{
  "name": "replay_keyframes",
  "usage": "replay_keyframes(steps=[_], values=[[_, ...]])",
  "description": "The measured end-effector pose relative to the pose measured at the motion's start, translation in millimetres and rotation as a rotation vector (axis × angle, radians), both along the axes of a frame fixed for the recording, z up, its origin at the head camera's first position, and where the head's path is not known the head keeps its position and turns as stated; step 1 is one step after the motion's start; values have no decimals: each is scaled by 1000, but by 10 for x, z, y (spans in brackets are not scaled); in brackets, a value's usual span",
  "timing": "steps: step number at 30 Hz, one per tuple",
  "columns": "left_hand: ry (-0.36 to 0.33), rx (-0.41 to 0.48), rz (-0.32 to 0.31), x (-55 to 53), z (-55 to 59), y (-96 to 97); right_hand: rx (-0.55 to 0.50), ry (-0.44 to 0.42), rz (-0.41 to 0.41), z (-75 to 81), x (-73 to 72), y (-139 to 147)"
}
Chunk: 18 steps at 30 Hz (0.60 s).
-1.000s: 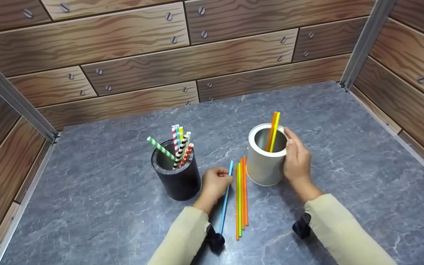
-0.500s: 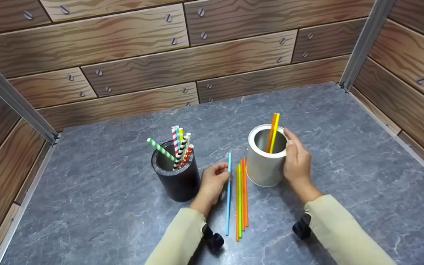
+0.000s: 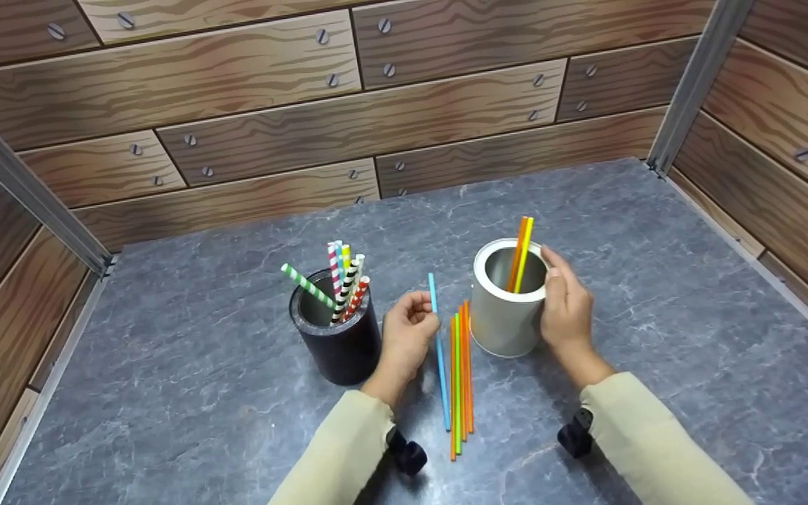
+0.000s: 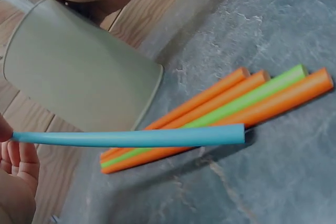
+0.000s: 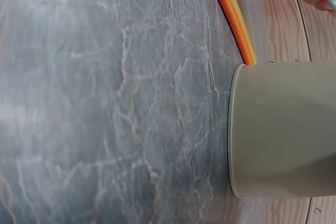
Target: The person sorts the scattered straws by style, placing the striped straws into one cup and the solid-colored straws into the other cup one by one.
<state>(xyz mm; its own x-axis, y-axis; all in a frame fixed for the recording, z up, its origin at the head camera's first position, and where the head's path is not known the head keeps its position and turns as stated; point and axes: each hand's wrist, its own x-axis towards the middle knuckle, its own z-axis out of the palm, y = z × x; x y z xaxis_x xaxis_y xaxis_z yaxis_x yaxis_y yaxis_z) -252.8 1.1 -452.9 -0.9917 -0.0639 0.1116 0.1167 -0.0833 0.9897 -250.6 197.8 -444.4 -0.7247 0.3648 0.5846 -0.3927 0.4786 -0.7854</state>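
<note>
A plain blue straw is pinched near its upper end by my left hand, between thumb and fingers. In the left wrist view the blue straw hangs over a row of orange and green straws lying on the table. My right hand grips the side and rim of a pale metal can, thumb near the top edge. Inside that can stand an orange straw and a yellow straw. The right wrist view shows the can's lower wall; the right hand is outside it.
Left of the left hand stands a black cylindrical holder with several striped paper straws. The grey marbled tabletop is bounded by wood-patterned walls at the back and both sides.
My left hand has lifted the blue straw and moved it away from me, its lower end swinging right toward the row of straws. The right hand and can have stayed put.
</note>
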Motion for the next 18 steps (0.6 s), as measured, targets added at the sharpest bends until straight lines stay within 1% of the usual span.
replay_keyframes(steps=[4, 9, 11, 18], values=[[44, -36, 13, 13, 121, 0, -2, -4, 3, 1, -1, 1], [129, -62, 26, 31, 252, 10, -7, -8, 2, -3, -14, 7], [160, -56, 27, 38, 288, 23, -8, -6, -2, -1, -15, 8], [210, -38, 44, 88, 385, 70, -12, 15, -2, 9, -8, -3]])
